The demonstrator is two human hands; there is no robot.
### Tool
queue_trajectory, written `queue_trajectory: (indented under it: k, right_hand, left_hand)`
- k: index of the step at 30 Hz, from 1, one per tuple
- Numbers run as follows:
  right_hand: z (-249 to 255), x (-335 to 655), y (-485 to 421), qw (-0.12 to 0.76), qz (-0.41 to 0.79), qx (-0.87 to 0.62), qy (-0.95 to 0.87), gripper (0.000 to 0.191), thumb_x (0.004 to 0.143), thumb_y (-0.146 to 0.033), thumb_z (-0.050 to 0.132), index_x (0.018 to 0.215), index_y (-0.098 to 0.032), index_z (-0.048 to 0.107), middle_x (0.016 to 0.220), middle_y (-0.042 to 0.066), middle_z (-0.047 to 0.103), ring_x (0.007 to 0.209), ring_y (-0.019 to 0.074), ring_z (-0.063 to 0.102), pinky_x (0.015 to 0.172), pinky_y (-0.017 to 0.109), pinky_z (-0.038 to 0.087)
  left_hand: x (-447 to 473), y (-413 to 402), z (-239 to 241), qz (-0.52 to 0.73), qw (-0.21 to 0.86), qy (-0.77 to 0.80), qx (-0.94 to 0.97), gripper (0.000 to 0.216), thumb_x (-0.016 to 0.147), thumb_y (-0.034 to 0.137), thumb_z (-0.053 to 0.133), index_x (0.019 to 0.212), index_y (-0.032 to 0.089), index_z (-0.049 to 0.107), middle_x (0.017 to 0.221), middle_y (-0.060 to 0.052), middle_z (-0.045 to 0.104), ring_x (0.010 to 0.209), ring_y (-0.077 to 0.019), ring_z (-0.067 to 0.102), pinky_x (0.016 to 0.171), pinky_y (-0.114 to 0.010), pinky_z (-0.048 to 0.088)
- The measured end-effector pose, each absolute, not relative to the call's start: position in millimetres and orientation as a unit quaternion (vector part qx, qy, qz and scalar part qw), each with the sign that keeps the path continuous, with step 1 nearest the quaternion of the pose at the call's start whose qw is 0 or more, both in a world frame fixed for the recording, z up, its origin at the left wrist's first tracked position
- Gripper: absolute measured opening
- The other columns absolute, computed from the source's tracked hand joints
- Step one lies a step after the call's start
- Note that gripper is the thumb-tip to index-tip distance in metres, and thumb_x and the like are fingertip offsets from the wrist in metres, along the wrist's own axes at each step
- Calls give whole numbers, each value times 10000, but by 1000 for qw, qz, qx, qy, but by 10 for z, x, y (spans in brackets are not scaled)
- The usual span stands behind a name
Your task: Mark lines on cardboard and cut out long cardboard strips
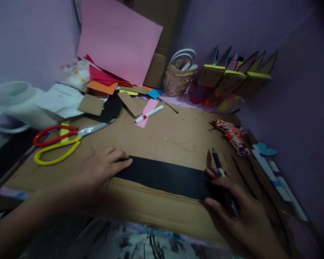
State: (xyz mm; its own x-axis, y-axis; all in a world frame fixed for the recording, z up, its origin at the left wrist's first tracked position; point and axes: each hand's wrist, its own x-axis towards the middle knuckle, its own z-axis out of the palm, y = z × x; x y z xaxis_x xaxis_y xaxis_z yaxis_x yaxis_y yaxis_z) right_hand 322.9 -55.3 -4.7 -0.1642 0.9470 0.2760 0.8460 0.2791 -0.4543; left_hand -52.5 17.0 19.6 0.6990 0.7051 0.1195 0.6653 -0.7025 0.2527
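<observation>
A black strip of paper (164, 176) lies lengthwise across the cardboard sheet (175, 133). At its left end, my left hand (108, 167) is closed, thumb and fingers pinching the strip's edge. My right hand (234, 198) is at the other end, its fingers and thumb on the strip's edges. A black pen (218, 163) is tucked between the right fingers, tip pointing away from me. To the left of my left hand lie scissors (79, 132) with one red and one yellow handle, blades slightly apart.
Behind are a white marker (148, 114), a pink paper sheet (121, 43), paper scraps (91, 104) and a small basket (179, 77). A white mug (18, 102) stands left. On the right are a patterned fabric piece (233, 135), more markers (272, 176) and wall-mounted holders (232, 79).
</observation>
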Motion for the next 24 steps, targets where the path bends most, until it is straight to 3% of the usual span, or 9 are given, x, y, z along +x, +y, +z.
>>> queue_trajectory:
  k: [3,8,11,15,24]
  right_hand:
    - [-57,3227,-561,247,84,-591,-764,416,771,-547,657,1058,-255,584,1230,113,667,1226,369,547,923,573,519]
    - [-73,3221,-559,258,85,-577,-770,361,796,-511,648,1041,-249,603,1239,124,655,1213,355,560,953,562,496]
    - [-65,3209,-553,255,83,-578,-771,368,799,-500,652,1061,-246,606,1237,127,655,1210,341,565,970,539,487]
    - [-10,3181,-543,265,89,-563,-777,350,799,-473,672,1055,-249,591,1211,110,673,1194,304,586,1022,508,452]
    - [51,3184,-549,289,136,-585,-745,283,818,-375,665,1065,-259,593,1263,94,645,1193,271,589,979,454,493]
  left_hand:
    - [-481,208,346,59,135,359,922,579,729,6,382,1253,189,549,1142,-87,566,1044,-213,519,892,-377,463]
    - [-382,213,539,5,125,364,923,531,780,-6,360,1215,188,594,1104,-77,575,1024,-206,525,889,-375,453]
    - [-386,197,516,29,94,346,933,479,790,-3,361,1146,171,631,1155,-82,573,1076,-203,523,938,-365,449]
    - [-461,161,323,96,37,331,938,507,804,-3,316,1205,140,591,1270,-115,561,1174,-209,522,978,-365,469]
    - [-504,143,118,171,-3,320,932,510,790,19,325,1190,165,604,1244,-120,612,1165,-223,563,951,-395,509]
